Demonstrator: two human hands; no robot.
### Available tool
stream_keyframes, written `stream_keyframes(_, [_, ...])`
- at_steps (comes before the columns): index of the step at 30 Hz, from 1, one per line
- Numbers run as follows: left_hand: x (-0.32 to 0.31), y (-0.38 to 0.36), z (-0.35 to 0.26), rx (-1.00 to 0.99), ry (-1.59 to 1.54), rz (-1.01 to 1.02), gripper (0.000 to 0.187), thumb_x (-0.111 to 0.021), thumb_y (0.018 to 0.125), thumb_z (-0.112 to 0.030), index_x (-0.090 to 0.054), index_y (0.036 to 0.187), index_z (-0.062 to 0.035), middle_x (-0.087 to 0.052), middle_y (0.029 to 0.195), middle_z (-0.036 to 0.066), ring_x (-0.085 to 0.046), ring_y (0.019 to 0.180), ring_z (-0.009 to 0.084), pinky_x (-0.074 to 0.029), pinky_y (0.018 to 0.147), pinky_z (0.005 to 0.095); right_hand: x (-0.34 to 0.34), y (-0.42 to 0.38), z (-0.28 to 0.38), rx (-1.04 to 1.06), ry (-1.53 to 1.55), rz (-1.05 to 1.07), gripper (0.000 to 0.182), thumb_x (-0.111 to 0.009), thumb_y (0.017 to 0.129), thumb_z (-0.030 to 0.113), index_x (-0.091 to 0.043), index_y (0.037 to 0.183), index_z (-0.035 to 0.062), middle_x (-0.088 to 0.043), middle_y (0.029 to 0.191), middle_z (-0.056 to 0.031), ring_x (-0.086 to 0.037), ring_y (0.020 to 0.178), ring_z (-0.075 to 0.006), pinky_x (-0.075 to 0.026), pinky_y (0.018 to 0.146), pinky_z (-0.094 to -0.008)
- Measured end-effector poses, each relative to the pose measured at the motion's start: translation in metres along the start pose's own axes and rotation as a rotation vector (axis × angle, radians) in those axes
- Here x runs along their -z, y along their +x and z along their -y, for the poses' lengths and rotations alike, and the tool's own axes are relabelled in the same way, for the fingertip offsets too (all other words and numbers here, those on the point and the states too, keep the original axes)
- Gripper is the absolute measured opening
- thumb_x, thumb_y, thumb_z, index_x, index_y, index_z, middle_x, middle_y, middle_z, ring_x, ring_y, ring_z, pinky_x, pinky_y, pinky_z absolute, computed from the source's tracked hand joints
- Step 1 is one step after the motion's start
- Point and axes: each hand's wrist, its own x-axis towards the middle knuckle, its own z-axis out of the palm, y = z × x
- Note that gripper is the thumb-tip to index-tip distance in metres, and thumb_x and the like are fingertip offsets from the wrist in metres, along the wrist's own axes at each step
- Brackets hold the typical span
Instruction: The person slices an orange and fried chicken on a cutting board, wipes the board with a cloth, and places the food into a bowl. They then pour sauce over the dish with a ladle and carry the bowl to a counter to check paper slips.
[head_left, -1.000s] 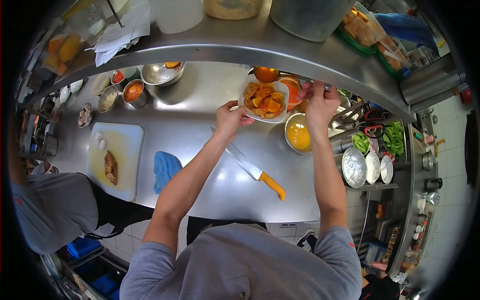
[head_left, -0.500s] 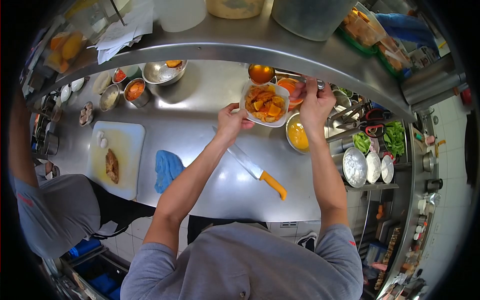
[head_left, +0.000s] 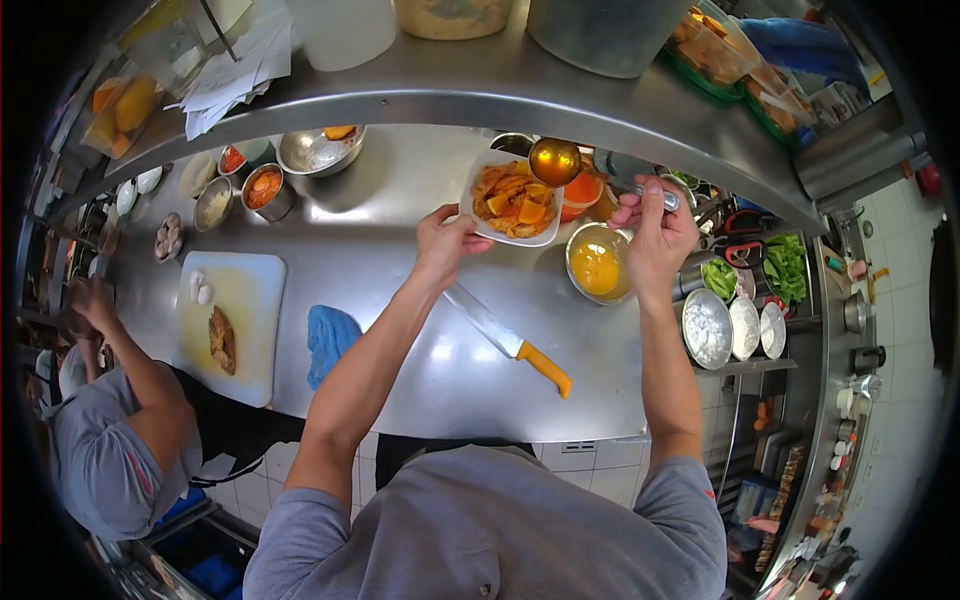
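Observation:
A white bowl (head_left: pixel 548 238) is gripped at its left edge by my left hand (head_left: pixel 447 245), fingers underneath and thumb at the rim. Orange-coated food pieces (head_left: pixel 516 202) fill it. The handle of a metal ladle (head_left: pixel 554 162) is in my closed right hand (head_left: pixel 660 228). Its round, shiny orange-gold cup overlaps the bowl's upper right rim. Below my right hand stands a metal bowl of yellow egg-like liquid (head_left: pixel 598 265). A knife with a yellow handle (head_left: pixel 545 370) lies on the steel counter in front of me.
To the left, a cutting board (head_left: pixel 262 340) bears a browned piece of food, beside a blue cloth (head_left: pixel 331 345). A steel shelf (head_left: pixel 400 105) crosses above the counter's back. A co-worker (head_left: pixel 120 440) stands at left. Scissors (head_left: pixel 742 250) and bowls of white powder (head_left: pixel 708 330) are at right.
The ladle has moved right and slightly down in view, and my right hand has gone right with it. The bowl has shifted slightly left. The co-worker's arm has come up over the counter.

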Motion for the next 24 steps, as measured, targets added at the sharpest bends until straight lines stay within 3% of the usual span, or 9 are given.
stream_keyframes(10, [0.001, -0.018, 0.007, -0.018, 0.014, 0.072, 0.047, -0.059, 0.083, 0.002, -0.051, 0.126, 0.0182, -0.07, 0.094, 0.023, -0.073, 0.071, 0.0266, -0.064, 0.065, 0.0316, -0.017, -0.008, 0.001, 0.066, -0.001, 0.044, 0.022, -0.057, 0.106, 0.015, -0.064, 0.112, -0.0049, -0.069, 0.082, -0.0084, -0.065, 0.067, -0.0105, -0.055, 0.062, -0.0243])
stream_keyframes(13, [0.001, -0.02, 0.005, -0.006, 0.063, 0.076, 0.043, -0.057, 0.084, 0.0, -0.054, 0.125, 0.0139, -0.071, 0.099, 0.021, -0.074, 0.076, 0.0263, -0.064, 0.068, 0.0325, -0.014, -0.019, 0.005, 0.115, -0.023, 0.055, 0.018, -0.058, 0.104, 0.01, -0.065, 0.111, -0.0052, -0.07, 0.082, -0.0089, -0.066, 0.067, -0.0105, -0.055, 0.063, -0.0239])
stream_keyframes(19, [0.005, -0.021, 0.005, -0.016, 0.051, 0.053, 0.041, -0.057, 0.084, 0.001, -0.055, 0.123, 0.0128, -0.071, 0.099, 0.021, -0.074, 0.075, 0.0264, -0.065, 0.068, 0.0329, 0.006, -0.035, 0.002, 0.28, -0.211, 0.113, 0.014, -0.058, 0.103, 0.004, -0.066, 0.109, -0.0055, -0.072, 0.084, -0.0107, -0.068, 0.068, -0.0119, -0.056, 0.066, -0.0248])
stream_keyframes(24, [0.005, -0.017, 0.011, -0.007, -0.017, 0.027, 0.042, -0.058, 0.084, 0.002, -0.052, 0.123, 0.0166, -0.07, 0.095, 0.023, -0.074, 0.073, 0.0274, -0.065, 0.066, 0.0326, 0.007, -0.038, -0.017, 0.185, -0.078, 0.043, 0.018, -0.056, 0.104, 0.009, -0.064, 0.112, -0.0058, -0.07, 0.088, -0.0118, -0.067, 0.07, -0.0133, -0.057, 0.067, -0.0261])
